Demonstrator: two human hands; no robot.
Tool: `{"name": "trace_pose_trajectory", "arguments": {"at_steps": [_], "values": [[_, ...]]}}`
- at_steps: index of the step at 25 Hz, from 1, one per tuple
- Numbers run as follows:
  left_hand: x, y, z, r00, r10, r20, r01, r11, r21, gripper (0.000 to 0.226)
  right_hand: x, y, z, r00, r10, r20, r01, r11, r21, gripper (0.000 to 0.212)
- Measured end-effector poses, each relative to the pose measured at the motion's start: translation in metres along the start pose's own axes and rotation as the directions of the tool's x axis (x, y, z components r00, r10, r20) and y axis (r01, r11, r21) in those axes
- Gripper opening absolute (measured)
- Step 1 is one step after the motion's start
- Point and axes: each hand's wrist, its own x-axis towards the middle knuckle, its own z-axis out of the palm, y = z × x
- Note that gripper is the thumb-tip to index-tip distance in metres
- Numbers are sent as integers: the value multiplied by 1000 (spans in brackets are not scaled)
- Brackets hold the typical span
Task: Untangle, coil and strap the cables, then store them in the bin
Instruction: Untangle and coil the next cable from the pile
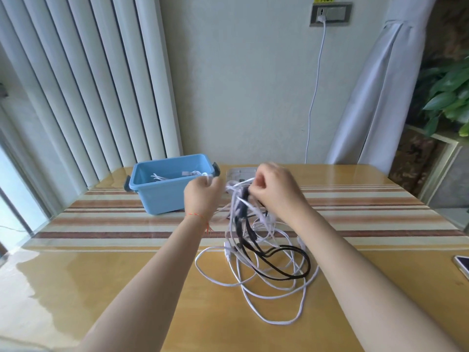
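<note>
I see both hands raised above the table (101, 275). The left hand (201, 196) pinches a white strand and the right hand (272, 186) grips the tangled cables (253, 250), which hang down from them. The blue bin (165, 196) stands just behind the left hand.

A phone (462, 266) is lying at the counter's (106, 270) right edge; a white charger lead (315, 92) is hanging from a wall socket (330, 14), and what may be a potted plant (446, 97) is showing at right.

A bin (162, 189) stands on the table (101, 275) toward its far left, with some cables inside. Right of it, both hands hold a tangle of cables (253, 250) above the table (the left hand (203, 196) nearest the bin, the right hand (274, 189) beyond), loose loops lying on the table below. A phone (462, 266) lies at the right edge.
</note>
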Motion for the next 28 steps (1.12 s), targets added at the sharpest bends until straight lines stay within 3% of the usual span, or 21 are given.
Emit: {"name": "trace_pose_trajectory", "arguments": {"at_steps": [2, 3, 4, 6, 7, 8, 9, 11, 13, 16, 18, 20, 23, 25, 28], "values": [[9, -4, -8, 996, 45, 81, -48, 998, 31, 34, 4, 15, -6, 988, 70, -135, -72, 997, -8, 8], [10, -2, -9, 980, 53, 193, -51, 999, -18, 37, 8, 24, -6, 968, 177, -177, -166, 983, 77, 8], [9, 2, -11, 944, 63, 325, -41, 996, -74, 42, 12, 29, -7, 933, 326, -154, -277, 922, 272, 10], [5, 7, -12, 841, 91, 533, -23, 991, -134, 48, 18, 32, -7, 867, 492, 79, -384, 559, 735, 21], [3, 9, -12, 796, 108, 596, -37, 991, -131, 49, 18, 33, -6, 853, 485, 191, -398, 370, 839, 25], [1, 10, -11, 763, 116, 636, -47, 991, -124, 51, 19, 35, -7, 847, 459, 268, -422, 274, 864, 26], [1, 9, -10, 749, 105, 654, -35, 992, -118, 52, 18, 37, -9, 840, 431, 329, -464, 259, 847, 27], [0, 8, -8, 768, 52, 639, 48, 989, -138, 52, 14, 38, -14, 825, 377, 422, -550, 358, 755, 29], [-2, 11, -7, 788, -5, 615, 160, 967, -197, 51, 9, 37, -13, 811, 306, 499, -581, 523, 624, 28], [-4, 20, -11, 728, -17, 685, 307, 902, -304, 40, 2, 30, -8, 825, 197, 530, -508, 672, 539, 23], [-6, 21, -11, 679, 15, 734, 279, 920, -276, 37, -1, 26, -6, 825, 113, 554, -478, 662, 577, 32], [-9, 17, -8, 689, -6, 725, 235, 948, -216, 39, -3, 26, -9, 803, 54, 593, -472, 666, 578, 41], [-12, 15, -8, 760, -29, 649, 200, 961, -191, 26, -5, 26, -13, 774, 17, 633, -461, 700, 545, 50], [-12, 15, -9, 824, 21, 566, 98, 979, -178, 22, -4, 25, -13, 773, 40, 633, -477, 696, 538, 56], [-15, 13, -3, 898, 108, 426, -60, 990, -125, 22, -2, 23, -11, 802, 139, 581, -489, 713, 503, 45]]}}
